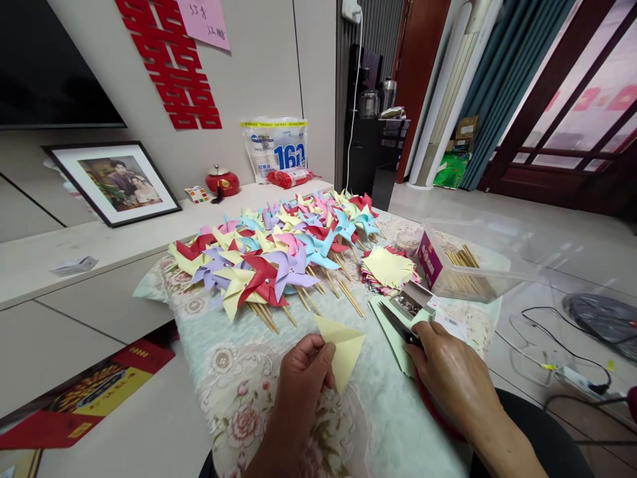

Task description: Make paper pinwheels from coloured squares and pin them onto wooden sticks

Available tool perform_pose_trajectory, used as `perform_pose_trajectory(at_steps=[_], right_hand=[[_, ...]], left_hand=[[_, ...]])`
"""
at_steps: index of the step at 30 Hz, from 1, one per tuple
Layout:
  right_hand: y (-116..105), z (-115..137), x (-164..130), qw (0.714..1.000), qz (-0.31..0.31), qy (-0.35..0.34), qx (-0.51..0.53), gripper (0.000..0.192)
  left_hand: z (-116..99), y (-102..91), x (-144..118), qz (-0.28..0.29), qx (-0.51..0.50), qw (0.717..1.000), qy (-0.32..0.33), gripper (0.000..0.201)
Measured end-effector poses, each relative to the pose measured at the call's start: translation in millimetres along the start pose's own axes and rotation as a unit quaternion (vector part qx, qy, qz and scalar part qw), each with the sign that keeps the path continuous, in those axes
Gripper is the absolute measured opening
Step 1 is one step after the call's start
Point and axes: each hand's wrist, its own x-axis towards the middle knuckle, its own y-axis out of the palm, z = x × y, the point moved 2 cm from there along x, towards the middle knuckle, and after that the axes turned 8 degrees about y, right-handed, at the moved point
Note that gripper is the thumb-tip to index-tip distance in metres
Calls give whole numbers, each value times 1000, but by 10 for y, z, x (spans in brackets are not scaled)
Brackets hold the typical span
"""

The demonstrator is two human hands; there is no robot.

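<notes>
My left hand (pixel 307 365) pinches a pale yellow piece of folded paper (pixel 343 350) between thumb and fingers, above the tablecloth. At the right, my right hand (pixel 448 362) is closed around a pair of scissors (pixel 398 324) with dark blades and red handles. The blades point away to the left over light green paper sheets (pixel 389 338). Just beyond them sits a small open box (pixel 412 300) of tiny metallic pieces. A stack of cut paper squares (pixel 389 267), yellow on top, lies behind that box.
Many paper pinwheels (pixel 269 275) on wooden sticks cover the table's far left. A clear plastic bin (pixel 462 265) with wooden sticks stands at the right. Behind the table runs a white cabinet (pixel 119 249) bearing a framed picture (pixel 113 182) and a red jar (pixel 222 181). Cables lie on the floor, right.
</notes>
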Motion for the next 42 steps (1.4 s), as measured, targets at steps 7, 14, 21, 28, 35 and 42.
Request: perform_pose_trajectory(at_steps=[7, 14, 21, 28, 35, 42], right_hand=[[36, 69, 40, 1000, -19, -10, -4, 12], [66, 150, 92, 994, -64, -42, 74, 14], [2, 345, -82, 838, 117, -122, 518, 32], [234, 474, -117, 742, 230, -74, 625, 38], [244, 503, -57, 713, 253, -37, 653, 43], [234, 498, -26, 704, 234, -14, 670, 49]], left_hand=[[6, -7, 1, 1, -12, 1000, -19, 26], [8, -8, -6, 16, -20, 999, -26, 33], [-8, 6, -31, 48, -3, 998, -29, 30], [85, 53, -67, 99, -15, 994, -32, 28], [22, 60, -62, 60, -40, 997, -22, 30], [-33, 9, -83, 75, -12, 997, 24, 41]])
